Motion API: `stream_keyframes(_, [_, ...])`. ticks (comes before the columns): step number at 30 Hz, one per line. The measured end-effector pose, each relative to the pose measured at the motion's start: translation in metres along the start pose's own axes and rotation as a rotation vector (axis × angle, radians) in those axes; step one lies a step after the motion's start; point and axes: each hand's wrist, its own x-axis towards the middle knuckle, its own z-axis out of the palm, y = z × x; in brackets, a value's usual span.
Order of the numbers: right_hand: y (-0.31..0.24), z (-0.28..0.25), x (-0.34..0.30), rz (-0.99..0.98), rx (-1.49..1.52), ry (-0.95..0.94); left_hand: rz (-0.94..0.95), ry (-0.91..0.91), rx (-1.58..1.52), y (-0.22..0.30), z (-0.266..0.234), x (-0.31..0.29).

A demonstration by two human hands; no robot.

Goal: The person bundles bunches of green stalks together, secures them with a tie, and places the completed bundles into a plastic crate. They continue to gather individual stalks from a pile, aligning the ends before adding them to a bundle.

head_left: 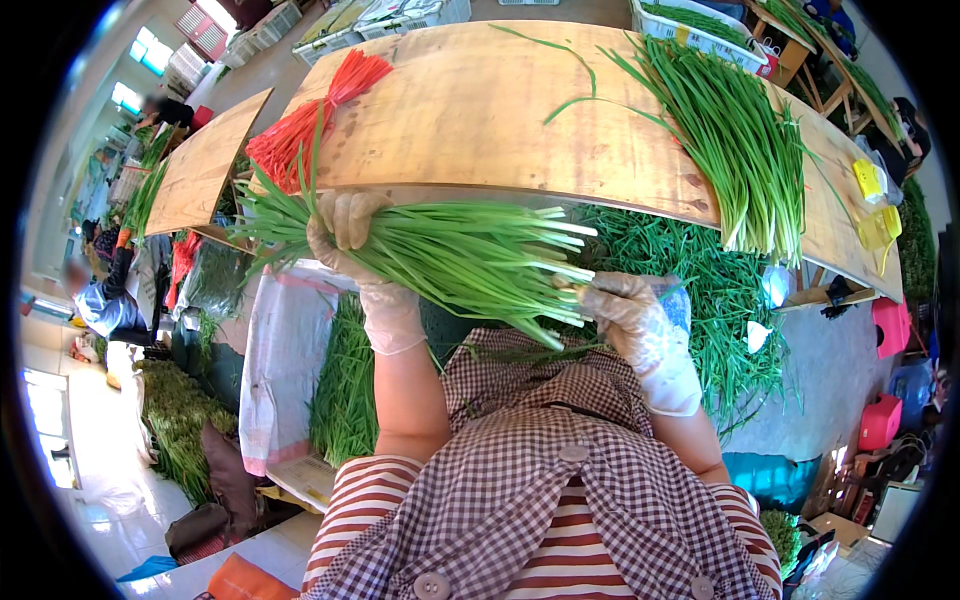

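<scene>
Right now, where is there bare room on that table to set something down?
The wooden tabletop is bare across its middle, between the red strips and green pile, except loose blades by the pile. It is crowded where those lie.

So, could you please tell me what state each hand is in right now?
Left hand: closed around the bunch of green stalks.
Right hand: curled at the pale stem ends; whether it grips any cannot be told.

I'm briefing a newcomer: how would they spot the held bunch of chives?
Start at the large wooden table. At its near edge, the left hand grips the bunch of chives. Unlike the other bunch, lying on the table, this one is held, its white ends pointing right.
</scene>
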Motion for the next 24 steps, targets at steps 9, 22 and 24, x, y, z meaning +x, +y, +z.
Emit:
stream_keyframes(9, [-0.006,-0.106,-0.02,-0.128,-0.914,0.526,0.092,-0.041,-0.141,0.049,-0.007,0.001])
stream_keyframes(22, [0.022,0.02,0.036,-0.067,-0.276,0.071,-0.04,-0.03,-0.108,0.007,-0.014,-0.003])
stream_keyframes(24, [0.012,0.013,0.029,-0.174,-0.425,0.175,-0.004,-0.014,-0.112,0.023,-0.015,-0.003])
